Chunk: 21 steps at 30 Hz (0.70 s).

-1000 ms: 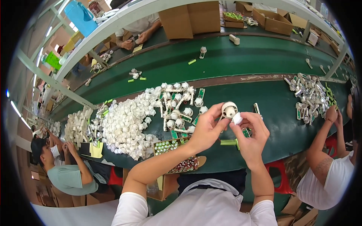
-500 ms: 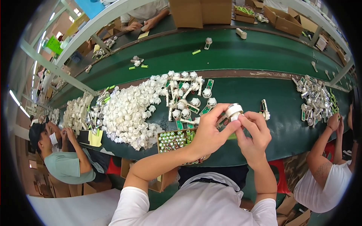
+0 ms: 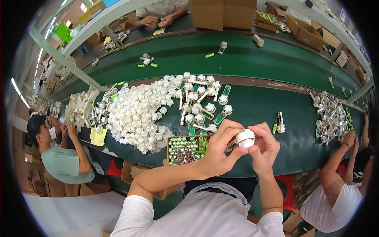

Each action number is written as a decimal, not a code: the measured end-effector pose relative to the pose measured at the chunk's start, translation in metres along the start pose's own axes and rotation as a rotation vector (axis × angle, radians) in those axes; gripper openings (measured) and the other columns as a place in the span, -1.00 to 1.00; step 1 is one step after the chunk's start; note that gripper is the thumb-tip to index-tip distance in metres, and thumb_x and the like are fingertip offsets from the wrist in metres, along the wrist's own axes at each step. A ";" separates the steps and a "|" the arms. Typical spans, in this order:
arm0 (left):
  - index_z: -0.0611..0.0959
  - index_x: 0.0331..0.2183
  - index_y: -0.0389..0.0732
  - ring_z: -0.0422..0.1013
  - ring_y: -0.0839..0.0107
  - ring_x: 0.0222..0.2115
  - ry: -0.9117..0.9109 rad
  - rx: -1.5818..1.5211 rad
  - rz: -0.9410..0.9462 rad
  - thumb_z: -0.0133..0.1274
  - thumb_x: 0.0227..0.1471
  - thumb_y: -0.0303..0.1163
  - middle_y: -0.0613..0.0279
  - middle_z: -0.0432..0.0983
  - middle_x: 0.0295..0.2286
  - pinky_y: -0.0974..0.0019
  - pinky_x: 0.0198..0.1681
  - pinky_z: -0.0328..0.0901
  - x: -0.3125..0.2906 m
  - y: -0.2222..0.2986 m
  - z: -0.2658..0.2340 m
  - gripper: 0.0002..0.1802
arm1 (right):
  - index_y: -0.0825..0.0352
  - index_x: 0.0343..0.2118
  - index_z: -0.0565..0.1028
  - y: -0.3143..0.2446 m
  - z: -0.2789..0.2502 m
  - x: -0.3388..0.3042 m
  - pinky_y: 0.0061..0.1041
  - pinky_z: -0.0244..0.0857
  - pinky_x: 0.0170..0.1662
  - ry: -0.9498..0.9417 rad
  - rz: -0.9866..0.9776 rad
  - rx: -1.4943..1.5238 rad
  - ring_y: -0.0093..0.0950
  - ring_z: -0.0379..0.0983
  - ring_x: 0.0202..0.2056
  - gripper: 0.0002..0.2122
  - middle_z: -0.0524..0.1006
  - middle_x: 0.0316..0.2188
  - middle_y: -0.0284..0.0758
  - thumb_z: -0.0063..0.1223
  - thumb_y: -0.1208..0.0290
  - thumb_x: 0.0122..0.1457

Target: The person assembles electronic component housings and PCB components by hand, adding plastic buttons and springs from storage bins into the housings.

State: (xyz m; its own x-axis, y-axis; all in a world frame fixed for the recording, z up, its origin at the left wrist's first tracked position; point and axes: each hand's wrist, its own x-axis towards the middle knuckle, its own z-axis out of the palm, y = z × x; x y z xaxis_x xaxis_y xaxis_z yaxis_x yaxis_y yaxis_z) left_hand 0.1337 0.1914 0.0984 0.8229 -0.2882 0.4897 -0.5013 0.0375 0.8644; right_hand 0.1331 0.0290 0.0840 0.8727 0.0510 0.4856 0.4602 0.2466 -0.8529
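Above the near edge of the green bench, both my hands hold a small white round part [image 3: 245, 138] with a wide ring. My left hand [image 3: 217, 152] grips it between thumb and bent fingers. On its other side, my right hand [image 3: 264, 152] closes thumb and fingers around the rim. Left of my hands lies a big heap of white plastic caps [image 3: 136, 114]. Beyond them are several assemblies with green circuit boards and white round heads [image 3: 197, 104]. A carton of green battery cells with wires [image 3: 169, 152] sits by my left forearm.
To the right lies one lone assembly [image 3: 280, 125] beside a green cell [image 3: 274, 128]. Farther right is a pile of silvery assemblies [image 3: 329, 114] near a co-worker's hands [image 3: 350, 140]. Another co-worker [image 3: 65, 154] sits left. A green conveyor belt [image 3: 177, 55] runs behind a raised rail.
The white part has been turned, so its ring now faces differently. My right hand has shifted from a fingertip pinch on its lower end to a grip around its side.
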 end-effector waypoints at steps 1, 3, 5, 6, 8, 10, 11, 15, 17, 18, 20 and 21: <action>0.46 -0.08 -0.41 0.33 0.37 -0.17 0.007 0.002 -0.007 0.12 0.15 -0.29 0.09 0.27 -0.14 0.39 -0.12 0.31 0.003 -0.001 0.001 -0.58 | 0.53 -0.05 0.47 0.000 0.001 0.001 -0.62 0.27 -0.22 -0.005 0.008 0.004 -0.56 0.34 -0.26 -0.56 0.43 -0.19 -0.27 0.30 0.36 0.08; 0.47 -0.19 -0.38 0.33 0.27 -0.26 0.021 0.101 -0.019 0.14 0.09 -0.34 0.08 0.34 -0.26 0.31 -0.18 0.29 0.018 -0.004 -0.003 -0.65 | 0.53 -0.08 0.48 0.000 0.002 0.013 -0.63 0.27 -0.19 0.064 0.075 -0.081 -0.57 0.35 -0.25 -0.63 0.45 -0.25 -0.30 0.27 0.42 0.10; 0.39 -0.10 -0.40 0.32 0.21 -0.21 0.015 0.132 -0.100 0.04 0.17 -0.32 0.00 0.28 -0.18 0.26 -0.12 0.28 0.035 -0.029 -0.005 -0.62 | 0.51 -0.09 0.49 0.016 0.001 0.034 -0.69 0.27 -0.23 0.194 0.188 -0.104 -0.66 0.37 -0.34 -0.72 0.49 -0.31 -0.38 0.16 0.47 0.18; 0.30 0.02 -0.41 0.33 0.21 -0.10 0.120 0.072 -0.243 0.02 0.20 -0.30 -0.03 0.24 -0.09 0.24 -0.05 0.30 0.039 -0.037 -0.006 -0.51 | 0.50 -0.08 0.50 0.021 -0.003 0.052 -0.70 0.24 -0.31 0.247 0.272 -0.184 -0.69 0.34 -0.41 -0.73 0.50 -0.38 -0.44 0.10 0.43 0.24; 0.21 0.12 -0.42 0.32 0.20 -0.02 0.248 0.076 -0.323 0.01 0.20 -0.31 -0.05 0.19 0.02 0.25 0.02 0.31 0.046 -0.055 -0.024 -0.41 | 0.50 -0.06 0.49 0.053 -0.039 0.089 -0.69 0.17 -0.38 0.292 0.278 -0.276 -0.69 0.34 -0.40 -0.67 0.50 -0.44 -0.46 0.05 0.30 0.27; 0.22 0.13 -0.43 0.33 0.20 -0.01 0.273 0.189 -0.258 0.01 0.20 -0.33 -0.05 0.19 0.04 0.26 0.03 0.32 0.039 -0.067 -0.043 -0.41 | 0.54 0.06 0.37 0.087 -0.056 0.124 -0.52 0.33 -0.06 0.509 0.264 -0.243 -0.50 0.50 -0.15 -0.53 0.56 -0.14 -0.15 0.10 0.25 0.24; 0.29 0.09 -0.43 0.36 0.22 -0.03 0.267 0.181 -0.273 0.01 0.19 -0.36 -0.03 0.23 0.03 0.27 0.01 0.33 0.031 -0.067 -0.053 -0.48 | 0.54 0.06 0.37 0.093 -0.055 0.129 -0.52 0.33 -0.06 0.507 0.262 -0.240 -0.50 0.50 -0.15 -0.53 0.56 -0.14 -0.15 0.10 0.25 0.24; 0.50 -0.08 -0.41 0.43 0.30 -0.11 0.198 0.298 -0.273 0.00 0.16 -0.45 0.06 0.38 -0.06 0.32 -0.07 0.38 0.010 -0.058 -0.084 -0.69 | 0.43 -0.03 0.44 0.111 -0.062 0.119 -0.63 0.34 -0.18 0.104 0.192 -0.503 -0.62 0.44 -0.24 -0.69 0.52 -0.19 -0.33 0.12 0.45 0.18; 0.58 -0.18 -0.38 0.47 0.32 -0.21 0.262 0.325 -0.256 0.01 0.14 -0.48 0.09 0.48 -0.18 0.35 -0.16 0.39 -0.003 -0.059 -0.097 -0.78 | 0.39 -0.26 0.56 0.093 -0.031 0.099 -0.61 0.32 -0.34 -0.244 0.294 -0.662 -0.68 0.40 -0.42 -0.86 0.53 -0.43 -0.41 0.15 0.53 0.10; 0.59 -0.20 -0.38 0.48 0.32 -0.25 0.245 0.387 -0.275 0.02 0.13 -0.49 0.08 0.51 -0.21 0.35 -0.21 0.39 -0.009 -0.058 -0.104 -0.79 | 0.41 -0.32 0.57 0.102 -0.024 0.086 -0.55 0.33 -0.37 -0.399 0.218 -0.642 -0.60 0.43 -0.48 -0.87 0.52 -0.49 -0.31 0.17 0.54 0.06; 0.62 -0.21 -0.35 0.48 0.39 -0.27 0.176 0.472 -0.367 0.00 0.16 -0.49 0.12 0.53 -0.25 0.38 -0.22 0.39 -0.012 -0.049 -0.111 -0.81 | 0.42 -0.35 0.56 0.095 -0.022 0.061 -0.40 0.36 -0.32 -0.556 0.193 -0.899 -0.34 0.47 -0.44 -0.86 0.51 -0.46 -0.22 0.20 0.54 -0.01; 0.62 -0.21 -0.35 0.48 0.39 -0.27 0.166 0.473 -0.372 0.00 0.16 -0.49 0.12 0.53 -0.25 0.38 -0.22 0.39 -0.012 -0.045 -0.111 -0.81 | 0.41 -0.35 0.56 0.090 -0.022 0.050 -0.35 0.37 -0.28 -0.569 0.201 -1.036 -0.25 0.47 -0.40 -0.85 0.51 -0.45 -0.21 0.21 0.54 -0.02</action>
State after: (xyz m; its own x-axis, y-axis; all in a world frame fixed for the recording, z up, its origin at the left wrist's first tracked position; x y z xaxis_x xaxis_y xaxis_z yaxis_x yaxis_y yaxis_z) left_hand 0.1764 0.2998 0.0660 0.9768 -0.0467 0.2092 -0.2059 -0.4754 0.8553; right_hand 0.2219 0.0327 0.0270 0.8669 0.4842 0.1182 0.4642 -0.6980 -0.5452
